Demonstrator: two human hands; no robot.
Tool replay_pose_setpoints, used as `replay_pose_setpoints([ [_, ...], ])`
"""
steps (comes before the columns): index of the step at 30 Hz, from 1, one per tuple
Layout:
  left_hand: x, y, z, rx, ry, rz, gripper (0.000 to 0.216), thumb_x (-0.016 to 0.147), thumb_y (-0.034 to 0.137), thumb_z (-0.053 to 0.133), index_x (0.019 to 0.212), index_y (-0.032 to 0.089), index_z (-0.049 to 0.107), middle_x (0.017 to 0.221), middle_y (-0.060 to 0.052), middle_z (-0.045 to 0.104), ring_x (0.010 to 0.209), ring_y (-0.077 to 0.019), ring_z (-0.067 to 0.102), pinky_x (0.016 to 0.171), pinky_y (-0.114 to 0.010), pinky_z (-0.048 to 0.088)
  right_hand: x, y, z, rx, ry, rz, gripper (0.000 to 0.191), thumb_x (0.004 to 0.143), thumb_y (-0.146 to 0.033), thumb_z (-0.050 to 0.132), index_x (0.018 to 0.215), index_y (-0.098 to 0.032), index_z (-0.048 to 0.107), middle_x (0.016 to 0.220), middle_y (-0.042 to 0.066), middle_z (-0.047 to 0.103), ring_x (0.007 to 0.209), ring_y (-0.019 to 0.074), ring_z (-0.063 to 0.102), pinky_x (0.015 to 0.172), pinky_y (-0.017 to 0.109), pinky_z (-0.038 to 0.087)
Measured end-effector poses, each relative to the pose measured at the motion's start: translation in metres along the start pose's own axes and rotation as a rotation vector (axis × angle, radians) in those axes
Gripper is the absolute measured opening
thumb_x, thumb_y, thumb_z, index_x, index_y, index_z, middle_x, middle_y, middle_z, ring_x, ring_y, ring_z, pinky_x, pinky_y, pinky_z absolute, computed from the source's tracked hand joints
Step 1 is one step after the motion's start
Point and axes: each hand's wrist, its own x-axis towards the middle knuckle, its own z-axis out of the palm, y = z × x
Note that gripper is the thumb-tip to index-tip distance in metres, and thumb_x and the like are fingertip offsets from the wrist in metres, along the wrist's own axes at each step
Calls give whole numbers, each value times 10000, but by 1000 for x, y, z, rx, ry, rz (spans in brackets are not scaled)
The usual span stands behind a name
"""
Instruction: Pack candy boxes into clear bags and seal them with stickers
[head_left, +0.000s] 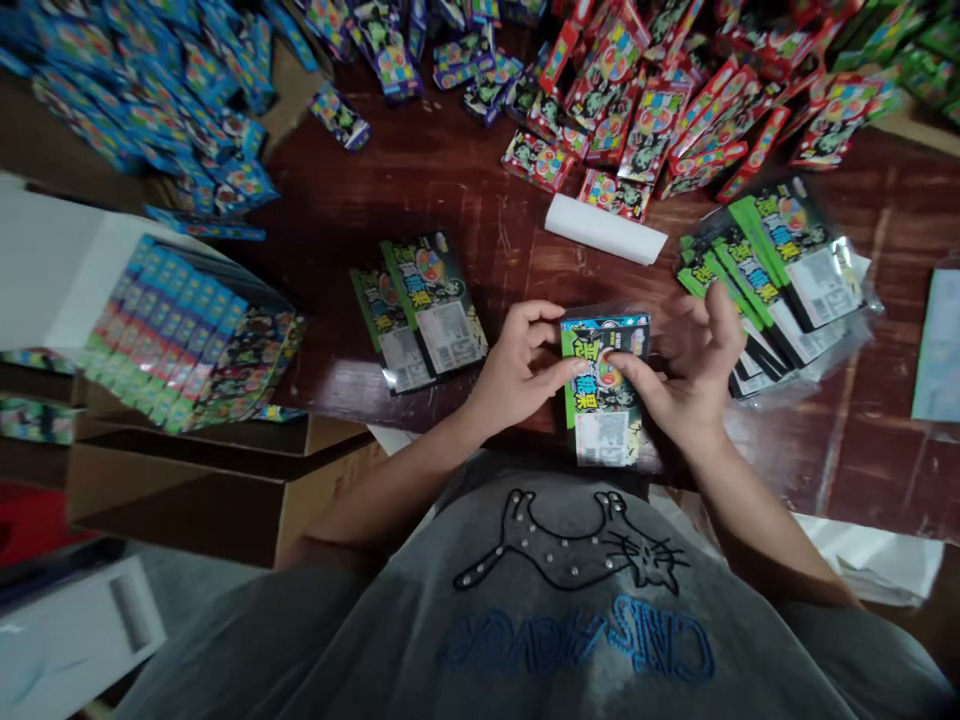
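Dark wooden table (465,200), seen from above, strewn with small printed boxes: a blue heap (150,90) at the far left, a red heap (675,100) at the far right, and a carton of upright blue boxes (187,340) at the near left. Both forearms reach forward from the body and converge at the near table edge. Left hand (517,370): palm turned inward, fingers curled, thumb and forefinger pinching the left edge of the green pack (604,385). Right hand (694,365): thumb pressed on the pack's face, forefinger closed beside it, remaining fingers loosely raised. The green pack, clear-wrapped, lies between the hands; its long axis runs away from the body, barcode end nearest the person. Green wrapped packs (424,310) lie left of the hands; more green packs (780,270) right.
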Motion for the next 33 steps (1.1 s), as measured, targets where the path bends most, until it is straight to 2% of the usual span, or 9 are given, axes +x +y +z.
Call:
replay_pose_setpoints([
  [5, -6, -12, -9, 79, 19, 61, 542, 921, 379, 762, 1319, 281, 408, 1100, -25, 727, 949, -172, 739, 824, -312, 612, -16, 0, 14, 58, -20, 70, 998, 999, -489, 679, 1712, -540, -17, 1447, 122, 544, 1185, 333, 680, 847, 535, 669],
  [9, -9, -15, -21, 160, -81, 95, 354, 970, 368, 720, 1258, 242, 556, 1121, -46, 728, 991, -170, 723, 833, -288, 593, -15, -2, 7, 152, -164, 139, 1013, 1012, -481, 659, 1730, -504, -57, 1413, 89, 611, 1017, 260, 713, 863, 472, 672],
  [13, -10, -16, -24, 209, -165, 108, 218, 1005, 346, 690, 1180, 223, 649, 1210, -79, 736, 1071, -181, 730, 876, -304, 600, -20, 4, -4, 180, -310, 108, 906, 1032, -425, 650, 1753, -439, 101, 1198, 55, 730, 930, 240, 717, 892, 465, 667],
  [17, -12, -17, -18, 199, -66, 109, 130, 1040, 325, 637, 1095, 214, 676, 1325, -104, 746, 1254, -207, 709, 1056, -389, 577, -30, 6, -5, 149, -188, 112, 928, 1017, -419, 672, 1738, -492, 92, 1406, 73, 687, 1056, 270, 754, 1000, 537, 648],
  [19, -12, -15, -16, 138, -23, 86, 155, 1018, 318, 658, 1139, 221, 651, 1211, -82, 787, 1134, -183, 754, 997, -358, 596, -34, 3, -3, 148, -143, 139, 966, 1007, -440, 682, 1732, -513, 47, 1428, 71, 684, 1094, 292, 756, 1016, 561, 645],
  [22, -12, -9, -13, 125, -38, 41, 258, 954, 349, 745, 1167, 218, 678, 1155, -69, 806, 1034, -174, 773, 897, -309, 609, -34, -6, -3, 167, -173, 164, 893, 1015, -464, 676, 1729, -478, 140, 1176, 52, 762, 1058, 291, 761, 989, 550, 656],
  [26, -9, 6, -10, 229, -35, -26, 193, 946, 385, 758, 959, 193, 773, 1040, -55, 833, 928, -168, 772, 817, -283, 602, -25, -18, -2, 223, -154, 227, 777, 1023, -492, 674, 1684, -411, 273, 1011, 24, 737, 870, 235, 749, 810, 452, 684],
  [29, -3, 17, -7, 301, 32, -70, 195, 932, 373, 767, 900, 182, 790, 882, -30, 822, 774, -145, 736, 697, -250, 558, -18, -20, -1, 267, -129, 283, 771, 1011, -491, 704, 1661, -393, 301, 962, 8, 730, 831, 214, 737, 779, 418, 681],
  [33, 1, 23, -9, 335, -2, -67, 193, 918, 377, 786, 876, 190, 811, 859, -22, 824, 760, -141, 735, 693, -245, 555, -18, -16, -3, 302, -105, 336, 839, 956, -527, 773, 1654, -399, 324, 978, 5, 755, 829, 215, 747, 811, 426, 685],
])
